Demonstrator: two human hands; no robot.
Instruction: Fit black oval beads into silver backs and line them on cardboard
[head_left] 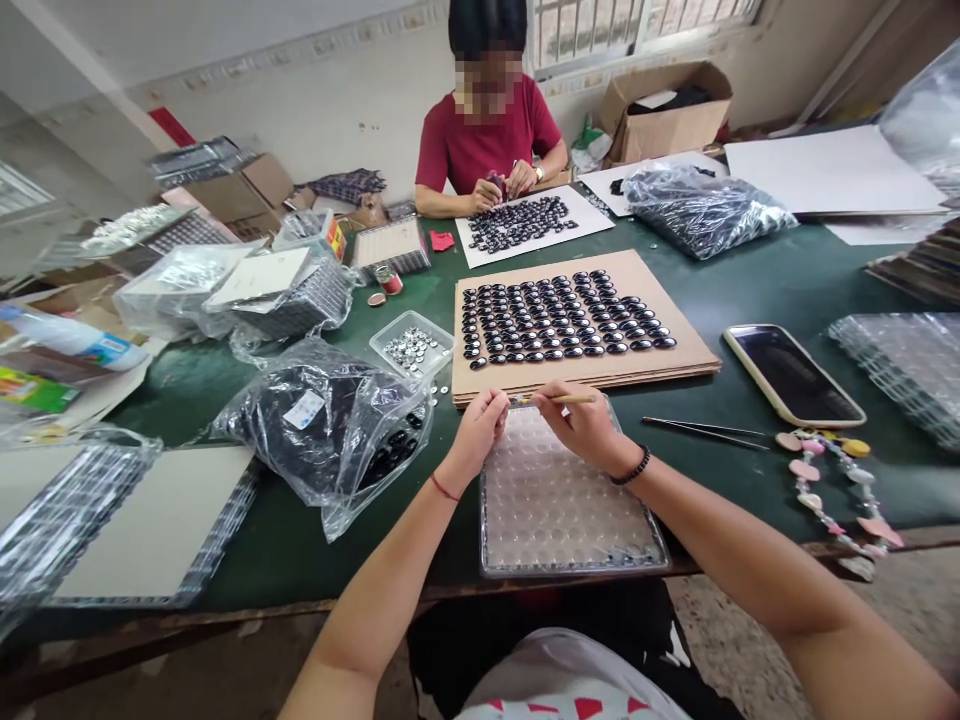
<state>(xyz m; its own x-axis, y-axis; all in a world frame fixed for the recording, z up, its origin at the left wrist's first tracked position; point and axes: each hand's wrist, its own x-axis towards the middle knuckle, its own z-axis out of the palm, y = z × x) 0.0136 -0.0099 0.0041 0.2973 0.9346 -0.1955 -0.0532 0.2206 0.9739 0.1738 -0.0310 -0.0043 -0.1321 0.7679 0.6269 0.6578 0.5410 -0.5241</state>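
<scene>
Slim wooden stick (pixel 574 398), clamped between thumb and fingers of the right hand (pixel 579 430), above the far edge of a clear dimpled tray (pixel 566 510). Runs lengthwise nearly level, nine to three o'clock, and points to nine, toward the left hand (pixel 478 432), pinched closed, impossible to tell on what. At twelve, glossy black ovals (pixel 559 320) in rows on brown boards (pixel 686 360); beyond, a seated person (pixel 484 160) in red. At three, tweezers (pixel 701 431), then a phone (pixel 793 375). At nine, a plastic bag (pixel 300 450) of black pieces.
</scene>
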